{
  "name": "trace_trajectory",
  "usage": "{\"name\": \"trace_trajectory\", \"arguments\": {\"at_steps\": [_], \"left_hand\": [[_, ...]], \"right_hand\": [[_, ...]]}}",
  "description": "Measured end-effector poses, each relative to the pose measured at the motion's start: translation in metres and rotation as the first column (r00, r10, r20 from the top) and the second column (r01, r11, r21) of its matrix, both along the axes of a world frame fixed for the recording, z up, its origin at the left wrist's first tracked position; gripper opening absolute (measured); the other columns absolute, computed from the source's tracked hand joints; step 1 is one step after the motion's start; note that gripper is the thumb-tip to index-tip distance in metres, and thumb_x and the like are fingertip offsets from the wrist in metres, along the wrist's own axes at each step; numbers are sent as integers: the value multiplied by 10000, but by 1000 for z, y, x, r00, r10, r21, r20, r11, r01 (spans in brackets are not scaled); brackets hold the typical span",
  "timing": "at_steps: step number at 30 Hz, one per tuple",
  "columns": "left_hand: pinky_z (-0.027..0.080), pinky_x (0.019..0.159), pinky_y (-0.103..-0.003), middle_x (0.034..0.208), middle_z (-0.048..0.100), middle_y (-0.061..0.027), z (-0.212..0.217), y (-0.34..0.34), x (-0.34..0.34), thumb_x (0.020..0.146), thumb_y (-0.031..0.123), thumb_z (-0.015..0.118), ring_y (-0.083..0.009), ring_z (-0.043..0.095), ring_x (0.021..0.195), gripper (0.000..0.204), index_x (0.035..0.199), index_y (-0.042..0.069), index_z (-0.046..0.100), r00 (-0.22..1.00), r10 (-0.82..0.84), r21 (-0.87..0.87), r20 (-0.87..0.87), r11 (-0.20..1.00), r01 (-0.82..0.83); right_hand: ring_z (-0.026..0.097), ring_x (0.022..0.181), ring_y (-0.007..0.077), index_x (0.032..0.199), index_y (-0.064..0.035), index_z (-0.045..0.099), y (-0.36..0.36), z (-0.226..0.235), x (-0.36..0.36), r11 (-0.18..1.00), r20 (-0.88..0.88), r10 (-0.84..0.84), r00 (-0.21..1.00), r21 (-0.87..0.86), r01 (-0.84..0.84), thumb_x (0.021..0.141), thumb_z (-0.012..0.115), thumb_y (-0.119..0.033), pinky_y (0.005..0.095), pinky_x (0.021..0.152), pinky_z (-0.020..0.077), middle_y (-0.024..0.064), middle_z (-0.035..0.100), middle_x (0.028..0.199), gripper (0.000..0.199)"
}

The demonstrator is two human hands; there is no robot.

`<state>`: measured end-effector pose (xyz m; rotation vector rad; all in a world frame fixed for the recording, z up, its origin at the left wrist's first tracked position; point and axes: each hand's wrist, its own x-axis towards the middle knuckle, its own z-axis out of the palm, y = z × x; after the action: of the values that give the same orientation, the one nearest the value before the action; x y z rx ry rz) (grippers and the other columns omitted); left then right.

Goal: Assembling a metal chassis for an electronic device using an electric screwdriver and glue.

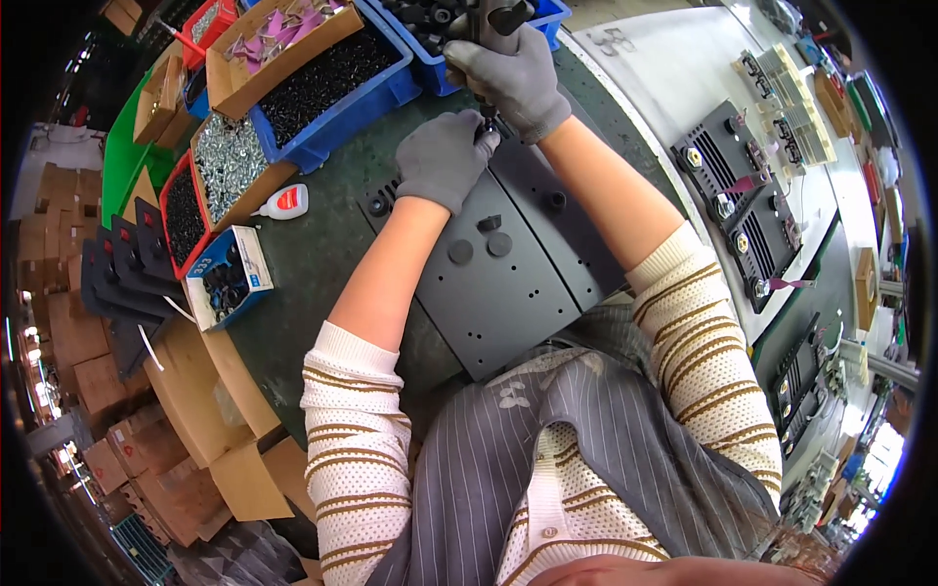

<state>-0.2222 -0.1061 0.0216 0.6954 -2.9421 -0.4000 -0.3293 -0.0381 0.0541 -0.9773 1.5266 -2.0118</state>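
At the flat gray plate (489, 303), a dark cylindrical tool (496, 24) is held by the gray-gloved right hand (520, 83); the gray-gloved left hand (440, 161) is indeterminate.

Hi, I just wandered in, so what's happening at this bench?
A person in grey gloves is working over flat dark panels on the bench. The right hand grips what looks like a driver tool, held upright near the panels' far edge. The left hand is right by the tool's lower end; whether it pinches a small part is hard to tell. Small black discs lie loose on the panels, and a blue bin of small black parts stands to the left.
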Motion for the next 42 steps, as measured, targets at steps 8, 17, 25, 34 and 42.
{"name": "trace_trajectory", "arguments": {"at_steps": [8, 17, 25, 34, 42], "left_hand": [[446, 484, -276, 797, 592, -37, 5, -29, 43, 903, 294, 551, -149, 572, 660, 347, 1171, 74, 564, 913, 379, 822, -153, 561, -95], [324, 441, -167, 883, 540, -32, -2, -13, 130, 970, 134, 399, -65, 439, 619, 344, 1272, 6, 505, 768, 640, 903, 12, -337, 266], [333, 427, -168, 888, 591, -42, -4, 26, 152, 989, 167, 460, -69, 453, 598, 311, 1247, 1, 511, 714, 686, 631, 139, -617, 470], [336, 455, -203, 802, 540, -27, 14, 71, 133, 993, 188, 441, -86, 446, 568, 263, 1150, 5, 546, 851, 520, 747, -74, -537, 393], [372, 481, -211, 840, 571, -69, 3, 93, 134, 987, 137, 475, -112, 495, 633, 193, 1124, 31, 561, 848, 515, 752, -128, -507, 422]], "right_hand": [[569, 579, 95, 933, -18, 620, -9, -6, 1, 999, -162, 35, 986, 10, -34, 777, 684, -132, 223, 516, 425, 50, 625, 694, 203], [544, 627, 102, 1024, -49, 565, -12, -3, -1, 975, -45, 209, 977, -70, -211, 807, 664, -135, 250, 551, 434, 22, 573, 779, 254], [589, 672, 212, 1143, -14, 481, 55, 63, 55, 911, 206, 104, 973, -412, -10, 784, 618, -127, 341, 631, 514, 94, 584, 753, 400], [613, 873, 279, 1229, 2, 453, 109, 48, 84, 598, 87, 456, 886, -767, -232, 841, 561, -96, 427, 724, 519, 122, 572, 1119, 415], [615, 803, 315, 1218, -11, 452, 136, 44, 104, 605, 355, 497, 792, -796, -23, 843, 571, -142, 408, 744, 509, 155, 623, 909, 415]]}}
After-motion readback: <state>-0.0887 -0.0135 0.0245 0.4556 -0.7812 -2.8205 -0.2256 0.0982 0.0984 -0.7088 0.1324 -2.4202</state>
